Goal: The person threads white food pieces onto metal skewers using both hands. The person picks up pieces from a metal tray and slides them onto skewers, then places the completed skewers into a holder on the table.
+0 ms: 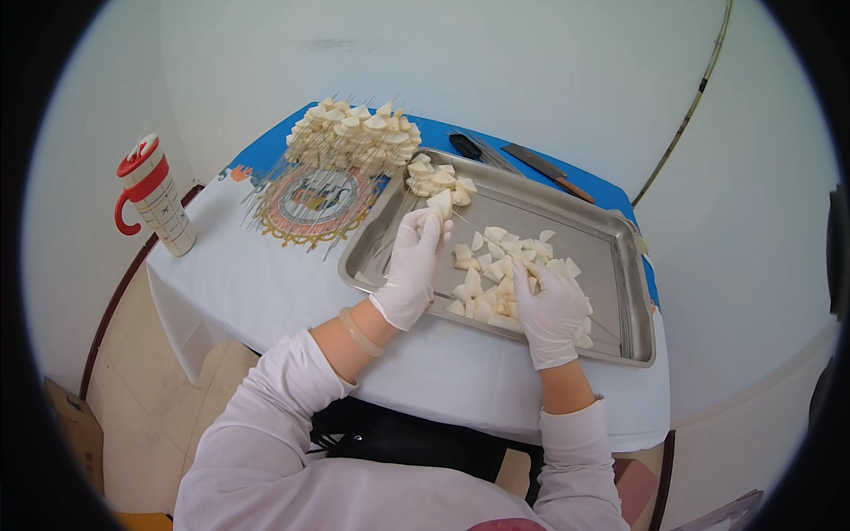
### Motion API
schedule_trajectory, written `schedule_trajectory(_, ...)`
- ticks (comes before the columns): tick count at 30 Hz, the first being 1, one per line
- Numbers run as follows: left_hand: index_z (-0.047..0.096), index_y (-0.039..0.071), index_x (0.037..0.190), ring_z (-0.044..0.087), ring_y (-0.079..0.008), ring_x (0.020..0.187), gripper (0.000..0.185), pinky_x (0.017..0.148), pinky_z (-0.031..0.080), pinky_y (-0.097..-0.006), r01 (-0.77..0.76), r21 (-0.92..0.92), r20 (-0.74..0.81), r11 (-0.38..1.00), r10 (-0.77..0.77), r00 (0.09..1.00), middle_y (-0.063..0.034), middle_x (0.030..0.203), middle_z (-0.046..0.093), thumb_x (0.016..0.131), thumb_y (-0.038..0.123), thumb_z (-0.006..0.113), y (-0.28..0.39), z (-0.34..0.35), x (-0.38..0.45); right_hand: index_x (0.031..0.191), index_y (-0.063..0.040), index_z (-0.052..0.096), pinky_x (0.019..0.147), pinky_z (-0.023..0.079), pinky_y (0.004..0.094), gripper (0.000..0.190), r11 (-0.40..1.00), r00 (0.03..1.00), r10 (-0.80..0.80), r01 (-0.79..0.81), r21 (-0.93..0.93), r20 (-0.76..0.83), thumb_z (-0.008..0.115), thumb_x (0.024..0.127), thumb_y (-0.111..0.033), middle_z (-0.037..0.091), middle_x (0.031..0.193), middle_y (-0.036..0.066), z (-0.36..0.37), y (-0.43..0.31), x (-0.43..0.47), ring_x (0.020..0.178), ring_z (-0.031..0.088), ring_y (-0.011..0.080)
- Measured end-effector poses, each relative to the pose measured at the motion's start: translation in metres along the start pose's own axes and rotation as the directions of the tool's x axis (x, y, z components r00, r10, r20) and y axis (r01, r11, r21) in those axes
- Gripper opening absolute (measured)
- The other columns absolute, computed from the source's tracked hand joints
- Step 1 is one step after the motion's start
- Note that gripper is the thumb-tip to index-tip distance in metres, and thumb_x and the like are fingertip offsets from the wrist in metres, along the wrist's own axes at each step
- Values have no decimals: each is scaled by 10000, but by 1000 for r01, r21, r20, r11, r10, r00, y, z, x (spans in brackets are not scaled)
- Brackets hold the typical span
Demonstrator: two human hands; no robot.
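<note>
My left hand (415, 265), in a white disposable glove, pinches pale vegetable wedges (439, 202) over the left part of a shallow metal tray (551, 207). A thin skewer end sticks out from them to the right. My right hand (551, 308), gloved too, reaches into a loose heap of cut wedges (488, 302) in the tray. Its fingertips touch the heap; whether they grip a piece is not plain. Several threaded wedges (438, 178) lie in the tray's far left corner. Bare metal skewers (619, 292) line its right side.
A big stack of skewered wedges (358, 136) stands behind the tray on the left, its skewers pointing towards me. Beyond the tray lie a cleaver (541, 162), a black-handled tool (465, 146) and more skewers (498, 159). A red-lidded tumbler (156, 196) stands at the table's left edge, near the wall.
</note>
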State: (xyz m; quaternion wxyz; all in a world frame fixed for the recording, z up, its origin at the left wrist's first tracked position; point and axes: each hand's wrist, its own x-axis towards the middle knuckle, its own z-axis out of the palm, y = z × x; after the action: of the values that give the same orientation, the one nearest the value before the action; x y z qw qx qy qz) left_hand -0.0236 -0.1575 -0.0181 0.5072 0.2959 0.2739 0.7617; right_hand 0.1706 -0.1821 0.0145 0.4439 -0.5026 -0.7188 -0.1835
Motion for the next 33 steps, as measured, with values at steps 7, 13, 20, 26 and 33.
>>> schedule_trajectory(7,518,25,1194,607,-97,1016,226,934,509,-257,-91,229,0,969,93,996,-13,1079,584,1049,194,554,11,5,-2,733,-126,731,538,446,369,221,1000,1000,-10,10,8,16,775,829,-320,613,646,36,-3,1,2,612,574,250)
schedule_trajectory(13,528,17,1185,616,-92,989,230,925,511,-254,-123,273,14,954,124,992,-6,1033,601,1048,199,558,14,6,-3,704,-120,711,515,428,370,237,1000,1000,-19,19,-6,-6,783,823,-313,591,629,32,-3,-1,2,585,552,245)
schedule_trajectory(20,540,15,1174,613,-84,965,215,915,510,-248,-136,291,34,947,132,991,-19,1041,633,1046,186,562,13,4,0,736,-124,721,526,440,359,207,999,999,-32,31,-33,-20,784,824,-300,597,631,28,-6,-5,2,599,565,238)
schedule_trajectory(26,551,14,1163,616,-88,957,197,908,508,-248,-178,331,63,927,167,984,-33,1068,649,1043,171,562,13,2,1,758,-127,735,533,447,350,182,999,998,-45,44,-28,-49,785,823,-289,605,633,20,-5,-5,2,610,576,230)
schedule_trajectory(33,552,11,1169,619,-90,961,203,904,504,-253,-200,375,106,905,172,979,-39,1079,655,1040,166,565,16,3,1,742,-125,728,523,438,351,189,999,999,-35,34,-37,-27,780,826,-287,602,622,22,-5,-3,2,604,577,230)
